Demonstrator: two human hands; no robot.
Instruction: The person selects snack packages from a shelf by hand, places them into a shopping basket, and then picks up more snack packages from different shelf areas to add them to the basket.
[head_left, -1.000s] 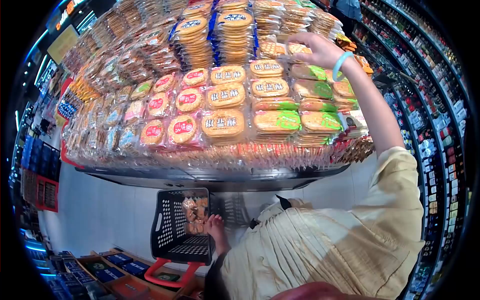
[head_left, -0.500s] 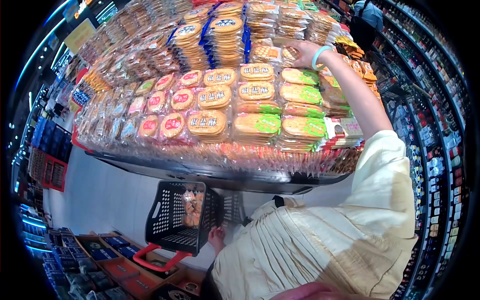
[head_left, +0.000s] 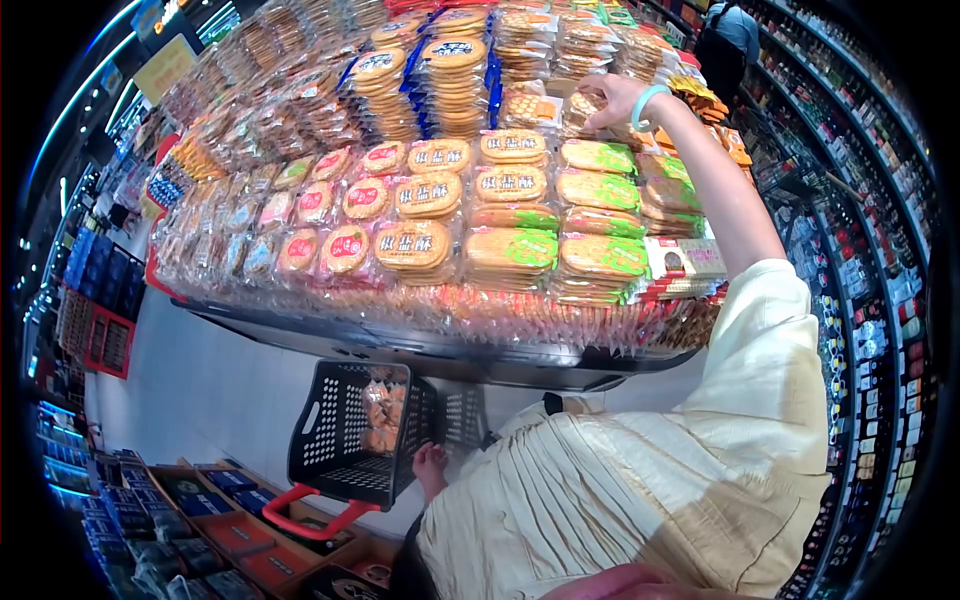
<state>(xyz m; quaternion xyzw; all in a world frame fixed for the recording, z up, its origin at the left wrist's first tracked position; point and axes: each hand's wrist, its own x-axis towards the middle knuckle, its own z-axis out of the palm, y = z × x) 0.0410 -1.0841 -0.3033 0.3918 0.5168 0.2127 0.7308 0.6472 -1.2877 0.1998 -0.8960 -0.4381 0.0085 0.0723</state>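
At the far right of the biscuit display, my right hand reaches out with a pale band on the wrist. Its thumb and fingers close around the edge of a clear biscuit pack, which still rests among the other packs. Beside it lies another biscuit pack with an orange and white label. Down low, my left hand hangs with loosely bent fingers and nothing visible in it. It is close to the right side of a black shopping basket with a red handle. Inside the basket is a clear pack of orange-brown snacks.
Stacked biscuit packs fill the display stand in front of me. Boxed goods stand at the lower left. Tall shelves line the right, where another person stands farther off.
My right hand has shifted slightly to the right, its thumb and fingers still at the biscuit pack. My left hand has moved a little up and left beside the basket.
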